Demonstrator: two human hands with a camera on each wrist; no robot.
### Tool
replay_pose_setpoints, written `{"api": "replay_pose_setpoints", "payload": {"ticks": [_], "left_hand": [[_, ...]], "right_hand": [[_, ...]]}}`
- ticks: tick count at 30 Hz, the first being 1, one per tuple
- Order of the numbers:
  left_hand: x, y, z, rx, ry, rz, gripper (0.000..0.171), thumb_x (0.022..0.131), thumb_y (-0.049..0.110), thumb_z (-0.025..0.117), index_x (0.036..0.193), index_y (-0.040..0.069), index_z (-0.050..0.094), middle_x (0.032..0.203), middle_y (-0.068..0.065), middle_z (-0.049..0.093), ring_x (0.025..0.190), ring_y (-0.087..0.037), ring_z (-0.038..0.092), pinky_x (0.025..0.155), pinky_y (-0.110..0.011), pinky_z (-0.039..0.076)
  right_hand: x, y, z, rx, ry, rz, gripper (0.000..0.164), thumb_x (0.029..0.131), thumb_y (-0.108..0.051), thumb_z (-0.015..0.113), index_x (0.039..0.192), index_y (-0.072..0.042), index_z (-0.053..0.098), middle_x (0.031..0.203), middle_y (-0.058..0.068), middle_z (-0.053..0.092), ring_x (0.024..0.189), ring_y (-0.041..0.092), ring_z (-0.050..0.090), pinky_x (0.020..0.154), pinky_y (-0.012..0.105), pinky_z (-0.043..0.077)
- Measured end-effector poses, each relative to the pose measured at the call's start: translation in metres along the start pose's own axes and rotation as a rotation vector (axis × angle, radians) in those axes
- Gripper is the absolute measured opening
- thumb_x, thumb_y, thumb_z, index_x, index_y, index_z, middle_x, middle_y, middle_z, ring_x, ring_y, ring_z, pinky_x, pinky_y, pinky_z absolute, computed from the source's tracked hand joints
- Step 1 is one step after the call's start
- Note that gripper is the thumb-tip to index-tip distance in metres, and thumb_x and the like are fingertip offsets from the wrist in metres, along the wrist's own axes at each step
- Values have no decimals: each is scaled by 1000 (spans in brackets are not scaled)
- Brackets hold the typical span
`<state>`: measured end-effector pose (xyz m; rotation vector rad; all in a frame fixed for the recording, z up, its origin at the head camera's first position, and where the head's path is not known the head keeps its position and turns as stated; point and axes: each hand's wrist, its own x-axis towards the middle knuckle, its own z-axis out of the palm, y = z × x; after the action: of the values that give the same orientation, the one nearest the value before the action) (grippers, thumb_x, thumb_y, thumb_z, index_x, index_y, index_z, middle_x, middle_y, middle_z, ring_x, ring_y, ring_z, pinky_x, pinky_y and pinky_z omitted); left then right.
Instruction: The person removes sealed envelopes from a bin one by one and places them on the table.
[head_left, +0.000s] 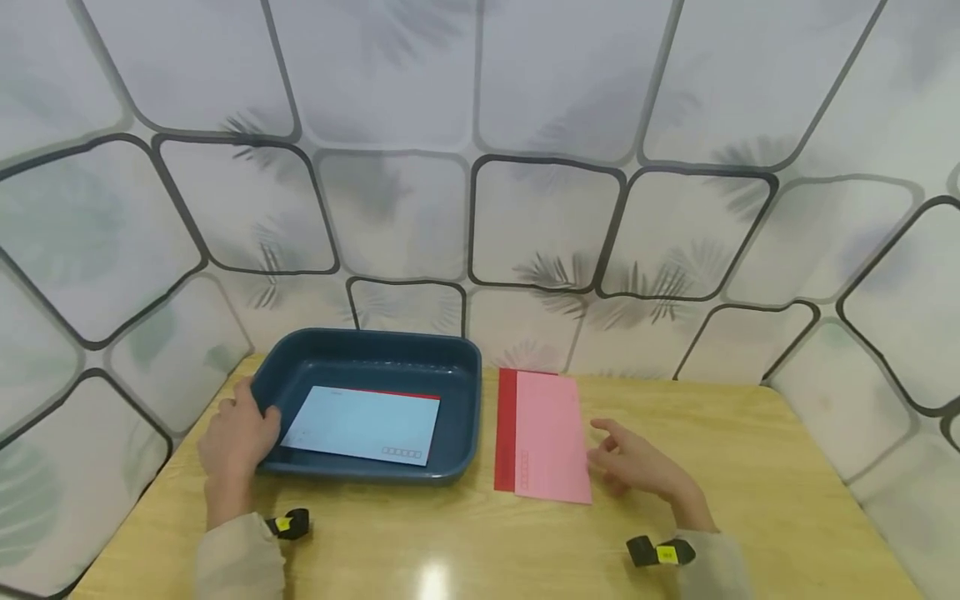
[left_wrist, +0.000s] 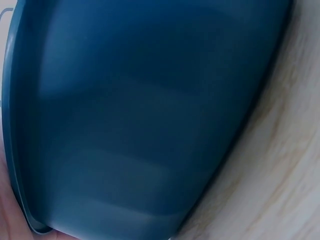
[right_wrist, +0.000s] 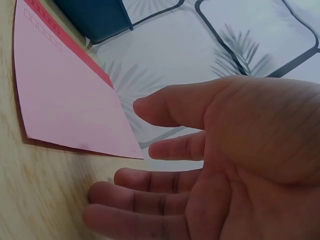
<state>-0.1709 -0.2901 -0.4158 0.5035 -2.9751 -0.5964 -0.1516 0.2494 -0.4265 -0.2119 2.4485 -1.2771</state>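
Observation:
A dark blue rectangular tray (head_left: 390,342) sits on the left of the table. My left hand (head_left: 236,429) grips its left rim, thumb over the inner side; the left wrist view is mostly filled by the tray's outer wall (left_wrist: 140,110). Inside the tray lies a light blue envelope (head_left: 367,423), with a red edge showing from beneath it. To the tray's right, a pink envelope (head_left: 551,437) overlaps a red envelope (head_left: 506,433). My right hand (head_left: 637,462) is just right of the pink envelope, holding nothing, its fingers loosely bent towards the paper's edge.
The wooden table (head_left: 780,483) carries the tray and envelopes. Behind it and along both sides rises a patterned curtain-like wall (head_left: 547,225) with dark outlines and leaf prints. Each wrist wears a black strap device, one of them the right wrist device (head_left: 660,552).

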Motion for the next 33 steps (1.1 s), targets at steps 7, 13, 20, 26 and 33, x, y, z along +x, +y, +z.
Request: {"api": "replay_pose_setpoints", "payload": {"ticks": [7, 13, 20, 26, 33], "left_hand": [[-3, 4, -4, -8, -1, -4, 65, 90, 27, 40, 141, -2, 14, 117, -40, 40, 95, -53, 45, 67, -62, 42], [-4, 4, -4, -8, 0, 2, 65, 90, 26, 40, 141, -4, 14, 117, -41, 39, 97, -54, 44, 69, -63, 42], [-3, 3, -4, -6, 0, 5, 65, 90, 27, 40, 141, -3, 14, 118, -40, 39, 95, -54, 45, 68, -62, 42], [-1, 1, -4, -15, 0, 0, 65, 90, 27, 40, 142, -1, 13, 119, -40, 39, 97, -54, 45, 69, -63, 41], [-2, 2, -3, -15, -7, -4, 65, 90, 27, 41, 142, -1, 13, 121, -39, 39, 98, -53, 45, 70, -63, 42]], "right_hand": [[0, -5, -5, -22, 15, -19, 60, 91, -21, 55, 139, 2, 27, 105, 22, 53, 68, 26, 59, 56, 41, 55], [-1, -6, -5, -66, 39, -69, 55, 93, -22, 53, 138, -1, 30, 107, 21, 53, 64, 25, 56, 56, 42, 53], [-1, -11, -2, -192, 156, -180, 47, 92, -23, 54, 133, -4, 41, 108, 19, 57, 86, 25, 57, 67, 41, 51], [4, -23, 5, -252, 201, -282, 44, 91, -23, 55, 130, -5, 44, 111, 19, 57, 98, 28, 54, 80, 51, 48], [7, -39, 17, -224, 192, -319, 44, 90, -19, 56, 131, -5, 44, 125, 22, 52, 108, 35, 49, 87, 55, 45]]}}
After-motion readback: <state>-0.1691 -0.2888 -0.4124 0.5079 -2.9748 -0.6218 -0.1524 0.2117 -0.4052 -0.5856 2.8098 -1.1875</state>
